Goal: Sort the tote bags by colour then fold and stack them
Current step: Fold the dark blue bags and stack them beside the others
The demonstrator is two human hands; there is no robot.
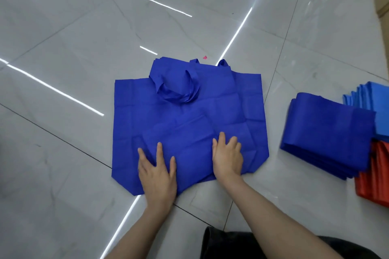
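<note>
Both palms lay flat: I noted the left hand (156, 172) and right hand (227, 157), fingers straight and gripping nothing, pressing the dark blue tote bag (189, 120) near its front edge on the floor (63, 185), and judged smoothing outward before folding advisable.

Two forearms, bare to the wrist, end in the left hand (157, 176) and right hand (227, 160). A creased black fabric garment (231, 244) shows beneath the right forearm.
</note>
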